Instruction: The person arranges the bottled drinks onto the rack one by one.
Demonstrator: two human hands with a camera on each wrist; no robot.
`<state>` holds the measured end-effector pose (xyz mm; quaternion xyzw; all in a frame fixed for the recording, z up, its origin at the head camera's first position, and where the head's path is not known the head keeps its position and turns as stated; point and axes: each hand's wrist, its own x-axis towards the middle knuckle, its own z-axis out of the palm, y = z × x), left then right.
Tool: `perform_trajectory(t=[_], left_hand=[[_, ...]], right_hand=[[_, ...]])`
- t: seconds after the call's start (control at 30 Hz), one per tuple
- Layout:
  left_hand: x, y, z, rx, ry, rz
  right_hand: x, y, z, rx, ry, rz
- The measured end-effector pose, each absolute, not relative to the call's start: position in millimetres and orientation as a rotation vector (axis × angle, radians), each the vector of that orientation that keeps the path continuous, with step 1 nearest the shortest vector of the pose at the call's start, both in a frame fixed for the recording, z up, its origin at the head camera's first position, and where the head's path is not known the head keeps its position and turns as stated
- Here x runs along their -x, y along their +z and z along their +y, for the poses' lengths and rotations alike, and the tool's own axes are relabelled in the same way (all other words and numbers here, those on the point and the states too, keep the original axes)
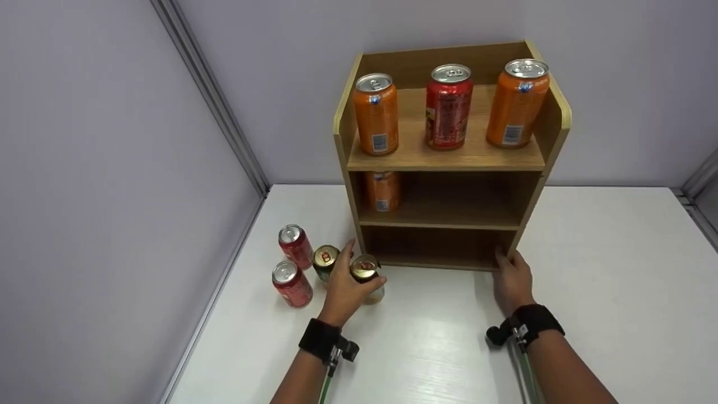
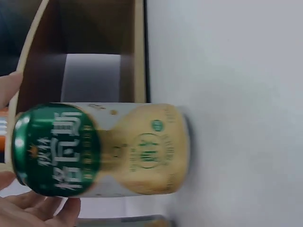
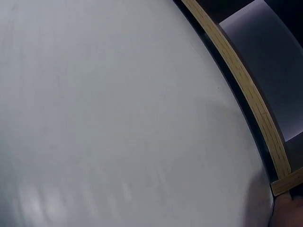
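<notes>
My left hand (image 1: 343,289) grips a drink can (image 2: 142,151), with a green top and a gold and white body, between thumb and fingers. The can is upright in front of the shelf's lower left corner. Just left of that hand is a second gold-topped can (image 1: 325,258), partly hidden by the fingers. My right hand (image 1: 514,283) holds the bottom right corner of the small wooden shelf (image 1: 443,160), its fingertips around the side panel. In the right wrist view, only a bit of that hand (image 3: 287,213) shows by the corner.
Two red cans (image 1: 295,246) stand at the left on the white table (image 1: 426,348). On the top tier are an orange can (image 1: 377,120), a red can (image 1: 449,112) and another orange can (image 1: 516,106). One more orange can (image 1: 383,192) is in the middle tier. Walls rise behind and left.
</notes>
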<state>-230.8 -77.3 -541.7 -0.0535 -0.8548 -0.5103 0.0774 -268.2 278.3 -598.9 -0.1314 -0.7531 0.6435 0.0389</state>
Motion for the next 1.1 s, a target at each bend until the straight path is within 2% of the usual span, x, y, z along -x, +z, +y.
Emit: perform_trajectory(t=[0.43, 0.73, 1.1], left_hand=[[224, -574, -84, 0.064, -1.751, -2.513], [225, -592, -82, 0.089, -1.751, -2.469], [228, -594, -82, 0.114, -1.698, -2.476]], right_hand=[[270, -590, 275, 0.389, 1.950, -2.326], [268, -595, 276, 0.406, 1.976, -2.309], [268, -599, 277, 0.417, 1.993, -2.279]])
